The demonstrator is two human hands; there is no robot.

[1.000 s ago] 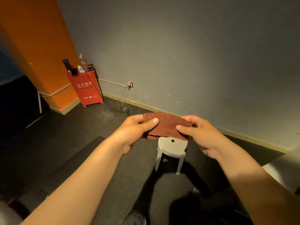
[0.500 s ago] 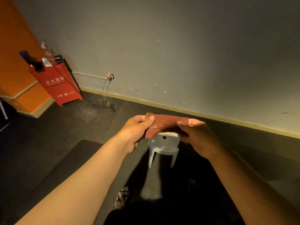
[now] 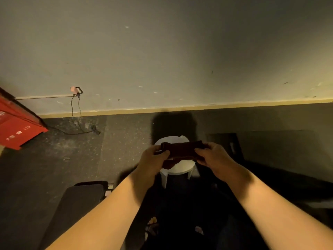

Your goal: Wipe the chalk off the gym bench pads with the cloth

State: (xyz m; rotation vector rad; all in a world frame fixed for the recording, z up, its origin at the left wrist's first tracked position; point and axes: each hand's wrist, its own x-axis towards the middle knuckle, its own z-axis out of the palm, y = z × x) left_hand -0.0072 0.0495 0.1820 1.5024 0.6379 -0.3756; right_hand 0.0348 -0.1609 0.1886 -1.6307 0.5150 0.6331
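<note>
A dark red cloth (image 3: 182, 149), folded into a narrow band, is stretched between both hands in front of me. My left hand (image 3: 153, 159) grips its left end, thumb on top. My right hand (image 3: 212, 157) grips its right end with curled fingers. A loose flap of the cloth hangs below the band. A black padded bench end (image 3: 84, 195) lies low on the left, beside my left forearm. Another dark pad (image 3: 270, 150) stretches to the right in deep shadow.
A small white plastic stool (image 3: 177, 168) stands right under the cloth. A red cabinet (image 3: 16, 127) sits at the left edge against the grey wall. A black cable (image 3: 75, 123) runs from a wall socket (image 3: 76, 90) across the dark rubber floor.
The view has swung to the right and downward, so the red cabinet slid to the left edge. Both hands keep hold of the cloth, now lower and in shadow over the stool.
</note>
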